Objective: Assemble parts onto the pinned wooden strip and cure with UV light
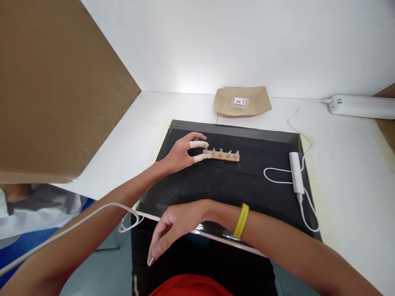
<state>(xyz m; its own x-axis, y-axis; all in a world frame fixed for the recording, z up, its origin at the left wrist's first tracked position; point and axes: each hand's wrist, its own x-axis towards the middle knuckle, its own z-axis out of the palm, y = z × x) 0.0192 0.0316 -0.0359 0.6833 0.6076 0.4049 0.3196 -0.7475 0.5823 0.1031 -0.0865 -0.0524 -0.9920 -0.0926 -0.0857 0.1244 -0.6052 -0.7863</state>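
My left hand [182, 154] wears white finger cots on its thumb and index finger. These two fingers close around the left end of a narrow tan strip [224, 157] that lies on the black mat. Several small grey metal pieces [221, 152] stand in a row along the strip, some of them leaning. The leftmost piece sits between my fingertips and is partly hidden. Below the mat's front edge, my right hand [177, 226] hangs with its fingers pinched on a short silver metal cylinder [151, 261]. Only the end of that cylinder shows.
The black mat [197, 185] covers the middle of the white table. A white stick-shaped device [296, 172] with a looped cable lies at its right. Behind stands a brown paper tray [259, 102] holding a clear labelled box [239, 102]. A brown panel [61, 82] rises at left.
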